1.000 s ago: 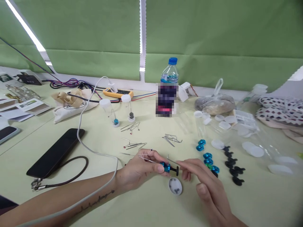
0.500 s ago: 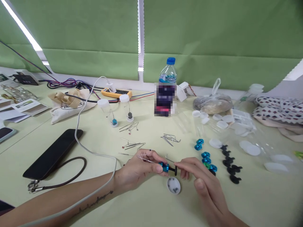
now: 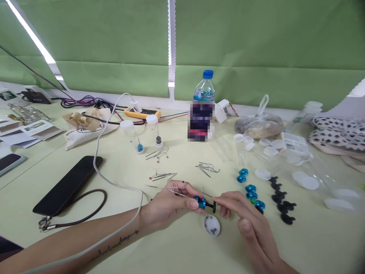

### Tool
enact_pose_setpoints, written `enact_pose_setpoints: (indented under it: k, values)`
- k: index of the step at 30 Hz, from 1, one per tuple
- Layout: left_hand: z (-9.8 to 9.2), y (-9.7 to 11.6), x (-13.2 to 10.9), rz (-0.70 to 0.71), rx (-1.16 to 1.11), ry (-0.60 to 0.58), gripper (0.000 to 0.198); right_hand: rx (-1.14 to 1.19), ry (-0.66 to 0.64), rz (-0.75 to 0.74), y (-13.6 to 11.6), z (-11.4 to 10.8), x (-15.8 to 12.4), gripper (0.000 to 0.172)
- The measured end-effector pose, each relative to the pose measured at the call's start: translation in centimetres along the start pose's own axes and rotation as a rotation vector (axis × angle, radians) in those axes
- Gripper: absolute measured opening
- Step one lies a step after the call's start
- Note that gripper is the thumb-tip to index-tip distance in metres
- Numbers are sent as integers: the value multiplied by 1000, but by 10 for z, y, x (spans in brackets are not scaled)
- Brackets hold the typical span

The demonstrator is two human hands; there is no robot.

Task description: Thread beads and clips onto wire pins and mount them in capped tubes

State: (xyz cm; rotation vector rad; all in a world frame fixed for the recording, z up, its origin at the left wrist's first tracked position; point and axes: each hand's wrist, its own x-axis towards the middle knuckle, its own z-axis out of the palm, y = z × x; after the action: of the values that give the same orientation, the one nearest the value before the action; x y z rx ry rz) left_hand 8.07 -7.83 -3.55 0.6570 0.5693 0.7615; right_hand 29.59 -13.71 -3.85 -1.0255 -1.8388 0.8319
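My left hand (image 3: 171, 201) pinches a small blue metal fitting (image 3: 200, 203) between thumb and fingers. A black stem with a disc end (image 3: 214, 206) sticks out of the fitting to the right. A thin bent metal wire (image 3: 176, 192) with a dark bead also lies in the left fingers. My right hand (image 3: 245, 217) has its fingertips on the long arm of an L-shaped hex key (image 3: 207, 193), whose bent end is beside the fitting. The right thumb stands apart from the fingers. Just below the fitting, a round white cap (image 3: 211, 225) holds several tiny dark pieces.
More hex keys (image 3: 208, 168) and bent wires (image 3: 162, 176) lie beyond my hands. Blue fittings (image 3: 251, 190) and black pieces (image 3: 281, 198) line the right. A white cable (image 3: 114, 185) crosses my left forearm. A bottle (image 3: 207, 85) and a black phone-like slab (image 3: 68, 186) stand out nearby.
The whole view has shifted slightly, so everything sits a little further right. Both hands keep nearly the same pose around the fitting and the hex key.
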Motion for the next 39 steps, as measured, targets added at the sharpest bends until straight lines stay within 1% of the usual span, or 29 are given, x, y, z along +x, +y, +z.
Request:
enact_pose_setpoints:
  k: [8,11,15,20,32,39]
  values:
    - [-4,-2,-1,3,13,-8,16,-1,16,10,0,-1,-1,45]
    - [-4,-2,0,-3,4,0,17,-4,28,12,0,0,-1,46]
    - [-4,-2,0,-4,4,-9,16,-10,10,-13,1,0,0,43]
    - [-3,-1,0,-7,-7,6,17,-20,18,3,0,-1,0,47]
    - [-4,-3,0,-11,4,7,18,-25,27,12,1,0,-1,47]
    - [-2,-1,0,-16,16,8,19,-38,20,-2,1,0,-2,48]
